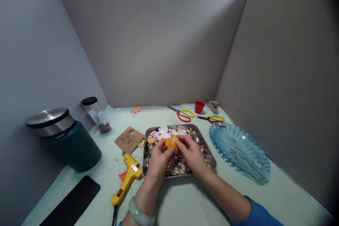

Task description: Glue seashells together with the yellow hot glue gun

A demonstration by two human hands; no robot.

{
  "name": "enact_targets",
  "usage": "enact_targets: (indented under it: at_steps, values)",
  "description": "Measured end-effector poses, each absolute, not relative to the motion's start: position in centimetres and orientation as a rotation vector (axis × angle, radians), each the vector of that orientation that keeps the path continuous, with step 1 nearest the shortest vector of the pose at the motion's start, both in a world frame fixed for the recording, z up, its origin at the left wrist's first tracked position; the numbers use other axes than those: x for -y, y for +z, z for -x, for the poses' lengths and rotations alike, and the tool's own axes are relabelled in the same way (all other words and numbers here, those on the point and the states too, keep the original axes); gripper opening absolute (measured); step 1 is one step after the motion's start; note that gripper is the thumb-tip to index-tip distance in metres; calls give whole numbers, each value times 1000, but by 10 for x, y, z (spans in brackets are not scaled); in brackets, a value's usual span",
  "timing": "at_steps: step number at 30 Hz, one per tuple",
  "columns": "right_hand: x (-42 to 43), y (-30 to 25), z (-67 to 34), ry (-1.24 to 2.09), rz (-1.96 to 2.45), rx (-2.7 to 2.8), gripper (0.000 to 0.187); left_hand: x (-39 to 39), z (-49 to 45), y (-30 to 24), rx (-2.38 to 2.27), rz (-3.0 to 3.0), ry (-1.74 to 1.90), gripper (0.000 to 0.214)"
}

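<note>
Both my hands meet over a metal tray (209, 153) filled with several seashells. My left hand (159, 159) and my right hand (191, 153) are closed together on an orange shell (171, 142), pinching it from either side just above the tray. A pale jade bangle (140, 214) sits on my left wrist. A blue sleeve covers my right forearm low in the view.
A yellow glue gun (127, 178) lies left of the tray, a brown card (129, 139) behind it. A blue glass dish (239, 150) is on the right. Two scissors (185, 113), a red cup (199, 107), a teal bin (63, 137), a jar (96, 114) and a black phone (72, 201) stand around. Grey partition walls enclose the table.
</note>
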State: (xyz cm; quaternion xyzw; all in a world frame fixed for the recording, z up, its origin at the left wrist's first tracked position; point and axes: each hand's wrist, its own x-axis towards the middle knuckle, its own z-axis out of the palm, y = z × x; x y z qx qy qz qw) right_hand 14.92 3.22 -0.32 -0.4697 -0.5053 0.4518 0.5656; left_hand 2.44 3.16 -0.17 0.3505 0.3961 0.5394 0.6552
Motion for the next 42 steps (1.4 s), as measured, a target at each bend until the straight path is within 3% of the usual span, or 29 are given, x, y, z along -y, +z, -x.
enact_targets:
  at_steps: [5,9,21,28,36,42]
  values:
    - [-34,-8,-150,1079,1055,1225,22,-31,-24,0,-919,-800,1264,57]
    - [-34,-10,-150,1076,1041,1283,18,-33,-23,-6,-954,-845,1312,52]
    - [-33,-9,-150,1117,1009,1229,26,-35,-24,-15,-1134,-1235,1451,39]
    - [-31,-4,-154,1058,1005,1243,29,-33,-24,-13,-1060,-1474,1364,47]
    - [-28,-2,-152,760,1066,1371,17,-29,-27,-3,-844,-943,1251,42]
    - [-25,0,-149,816,1096,1289,11,-27,-28,9,-702,-676,1207,31]
